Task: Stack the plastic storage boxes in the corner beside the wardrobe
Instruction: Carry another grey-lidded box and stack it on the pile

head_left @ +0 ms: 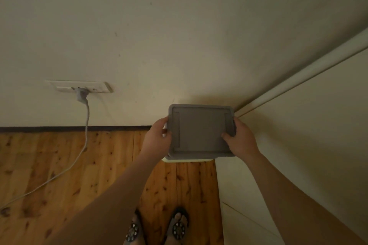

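Grey-lidded storage box (200,131) held in the corner, just beside the wardrobe (298,135) and close to the wall (179,36). Gripped by 2 bare hands on opposite short sides, box centred between them. Left hand (158,137) clamped on the box edge farther from the wardrobe, fingers curled under the lid rim, thumb along the side. Right hand (240,138) clamped on the edge nearer the wardrobe, thumb (227,136) resting flat on the lid top, remaining fingers wrapped over the rim. Lid facing up toward the camera, roughly level, with a raised border and a recessed central panel. Pale rim of a second box (187,159) showing directly beneath the near edge of the held box; contact between the 2 cannot be told. Wooden floor (99,165) running away from the wardrobe, meeting the wall at a dark skirting strip. Wall socket (79,86) well apart from the wardrobe, low on the wall, with a grey plug (81,94) inserted and a cable (85,135) trailing down across the floor. 2 sandalled feet (157,228) on the floor near the wardrobe base, below the held box.
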